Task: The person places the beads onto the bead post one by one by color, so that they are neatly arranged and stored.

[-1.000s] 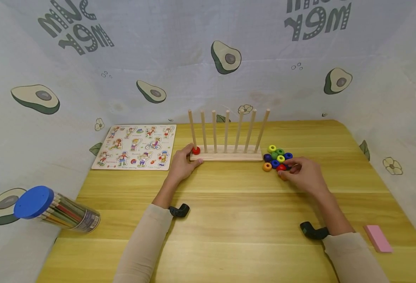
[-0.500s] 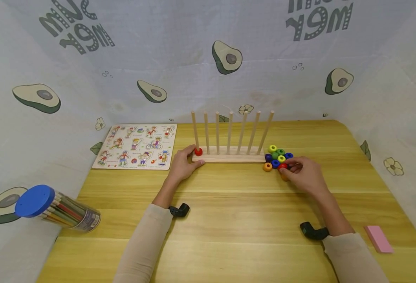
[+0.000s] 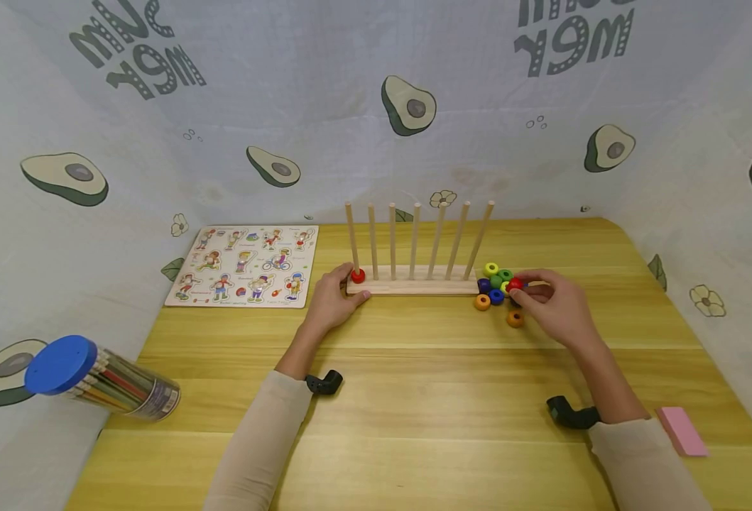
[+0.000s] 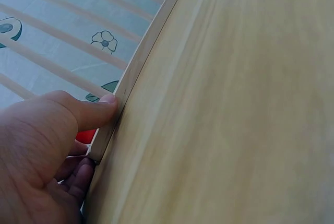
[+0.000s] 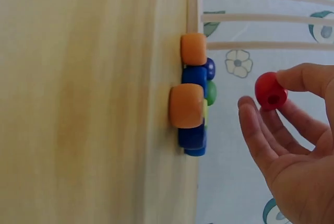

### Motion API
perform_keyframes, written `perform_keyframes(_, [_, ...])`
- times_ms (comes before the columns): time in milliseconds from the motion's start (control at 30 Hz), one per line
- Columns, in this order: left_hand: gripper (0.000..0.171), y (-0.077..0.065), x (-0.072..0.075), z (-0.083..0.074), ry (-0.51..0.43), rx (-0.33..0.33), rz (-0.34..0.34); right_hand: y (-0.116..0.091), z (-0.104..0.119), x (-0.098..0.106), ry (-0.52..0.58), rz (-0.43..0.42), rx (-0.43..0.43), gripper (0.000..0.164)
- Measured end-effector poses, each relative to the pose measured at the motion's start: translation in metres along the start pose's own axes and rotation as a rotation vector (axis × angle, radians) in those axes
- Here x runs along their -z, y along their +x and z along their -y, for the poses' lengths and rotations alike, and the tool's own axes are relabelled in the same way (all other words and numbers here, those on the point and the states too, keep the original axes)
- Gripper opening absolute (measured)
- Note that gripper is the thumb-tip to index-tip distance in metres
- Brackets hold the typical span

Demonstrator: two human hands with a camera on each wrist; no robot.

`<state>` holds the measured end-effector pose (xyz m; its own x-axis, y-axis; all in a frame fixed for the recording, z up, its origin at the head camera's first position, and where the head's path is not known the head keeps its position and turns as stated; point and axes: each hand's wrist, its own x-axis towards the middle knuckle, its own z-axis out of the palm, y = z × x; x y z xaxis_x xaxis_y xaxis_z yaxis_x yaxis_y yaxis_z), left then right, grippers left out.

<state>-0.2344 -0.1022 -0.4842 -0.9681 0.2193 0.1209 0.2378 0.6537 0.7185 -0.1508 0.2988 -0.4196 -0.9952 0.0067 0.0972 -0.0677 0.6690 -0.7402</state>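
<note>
Avocado-print cloth [image 3: 324, 71] behind wooden table [image 3: 439, 397]

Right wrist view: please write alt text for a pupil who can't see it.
A right hand pinches a red bead, its hole showing, apart from a cluster of orange, blue, green and yellow beads on a wooden tabletop. The picture is turned sideways, with pale wooden rods across the top right and a patterned cloth behind.
</note>
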Motion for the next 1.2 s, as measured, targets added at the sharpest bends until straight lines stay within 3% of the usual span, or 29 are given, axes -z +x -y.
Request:
perform_keyframes(100, [0.076, -0.001, 0.000, 0.000, 0.003, 0.007, -0.001, 0.001, 0.008, 0.003, 0.048, -0.004, 0.015, 0.039])
perform_keyframes(333, [0.077, -0.002, 0.001, 0.001, -0.020, 0.027, -0.003, 0.006, 0.030, 0.011, 0.047, -0.045, 0.075, 0.038])
perform_keyframes(700, [0.076, -0.001, 0.002, 0.001, -0.034, 0.042, 0.007, 0.019, 0.079, 0.016, 0.078, -0.077, 0.179, 0.035])
perform_keyframes(933, [0.074, -0.002, 0.002, 0.001, -0.045, 0.041, 0.001, 0.032, 0.117, 0.010, 0.084, -0.056, 0.273, 0.033])
perform_keyframes(1200, [0.073, -0.002, 0.001, 0.000, -0.045, 0.032, -0.009, 0.052, 0.155, -0.003, 0.114, -0.010, 0.298, 0.033])
